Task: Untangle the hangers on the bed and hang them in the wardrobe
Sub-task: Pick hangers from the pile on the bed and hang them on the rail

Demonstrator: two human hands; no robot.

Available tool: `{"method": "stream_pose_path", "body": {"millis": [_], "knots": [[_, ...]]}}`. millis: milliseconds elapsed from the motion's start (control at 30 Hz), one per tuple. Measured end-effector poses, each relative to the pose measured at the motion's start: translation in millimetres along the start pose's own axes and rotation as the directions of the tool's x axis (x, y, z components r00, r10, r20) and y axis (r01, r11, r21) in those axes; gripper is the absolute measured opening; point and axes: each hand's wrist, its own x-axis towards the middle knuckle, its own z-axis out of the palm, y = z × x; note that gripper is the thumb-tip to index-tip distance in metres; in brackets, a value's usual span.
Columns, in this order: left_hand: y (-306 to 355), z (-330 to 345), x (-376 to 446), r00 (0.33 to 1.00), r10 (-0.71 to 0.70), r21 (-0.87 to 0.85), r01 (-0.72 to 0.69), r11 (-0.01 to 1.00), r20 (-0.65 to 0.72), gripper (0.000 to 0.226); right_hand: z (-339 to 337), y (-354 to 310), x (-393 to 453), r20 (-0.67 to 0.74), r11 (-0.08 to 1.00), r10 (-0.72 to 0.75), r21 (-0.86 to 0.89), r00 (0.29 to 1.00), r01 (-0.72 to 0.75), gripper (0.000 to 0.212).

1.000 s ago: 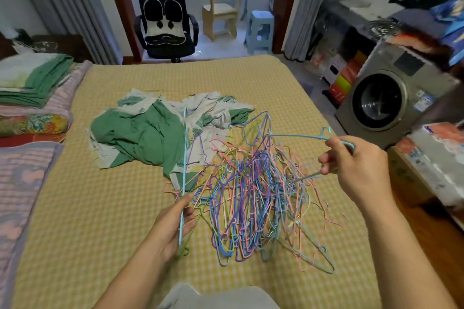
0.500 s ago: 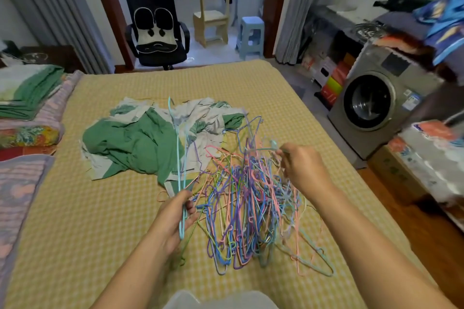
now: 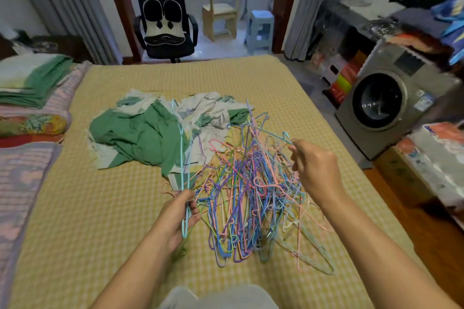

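Note:
A tangled heap of thin wire hangers [image 3: 251,193] in blue, pink, purple and green lies on the yellow checked bed [image 3: 100,221]. My left hand [image 3: 179,216] grips freed light-blue hangers [image 3: 182,158] near their hooks, the frames standing up edge-on over the green cloth. My right hand [image 3: 313,168] pinches the end of another light-blue hanger [image 3: 276,136] at the heap's right top; that hanger still runs into the tangle. No wardrobe is in view.
A crumpled green and white cloth [image 3: 140,133] lies behind the heap. Folded bedding [image 3: 30,78] is stacked at the left edge. A washing machine [image 3: 386,105] and boxes stand right of the bed. An office chair [image 3: 163,22], wooden chair [image 3: 222,7] and stool [image 3: 259,30] stand beyond.
My right hand went from far right into the heap and now lifts a light-blue hanger's end at the heap's top right. My left hand keeps its hangers, hardly moved.

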Motion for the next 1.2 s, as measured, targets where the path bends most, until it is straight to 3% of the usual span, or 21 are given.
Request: {"method": "stream_pose_path", "body": {"millis": [100,200,367,533,733,1000,1200], "knots": [[2.8,12.5,2.1,0.998,0.041,-0.012,-0.04,0.999,0.045,0.004,-17.4,-3.0,-12.0,-0.034,0.978,0.08,0.197,0.996,-0.072,0.016],[13.0,35.8,11.1,0.994,0.072,-0.025,-0.07,0.997,0.078,0.005,-39.0,-5.8,-17.3,0.025,0.896,0.194,0.402,0.981,-0.187,0.022],[22.7,85.8,39.1,0.983,0.099,-0.008,-0.099,0.995,0.158,0.009,-78.7,-2.4,-23.8,0.097,0.765,0.295,0.572,0.95,-0.296,0.023],[29.2,122.4,68.0,0.981,0.093,0.039,-0.1,0.994,0.169,0.02,-107.0,12.7,-26.4,0.137,0.694,0.295,0.65,0.946,-0.311,0.021],[26.5,161.5,87.6,0.983,0.177,0.102,-0.181,0.978,0.055,0.02,-121.0,41.6,-22.4,0.107,0.732,0.31,0.607,0.945,-0.309,0.019],[14.8,123.3,92.7,0.997,0.047,0.171,-0.056,0.984,0.054,0.019,-101.7,70.5,-10.2,0.099,0.719,0.386,0.59,0.917,-0.367,0.024],[9.0,113.1,73.8,0.986,0.165,0.292,-0.146,0.945,-0.039,0.017,-57.7,79.5,21.7,0.039,0.695,0.444,0.616,0.895,-0.372,0.024]]}}
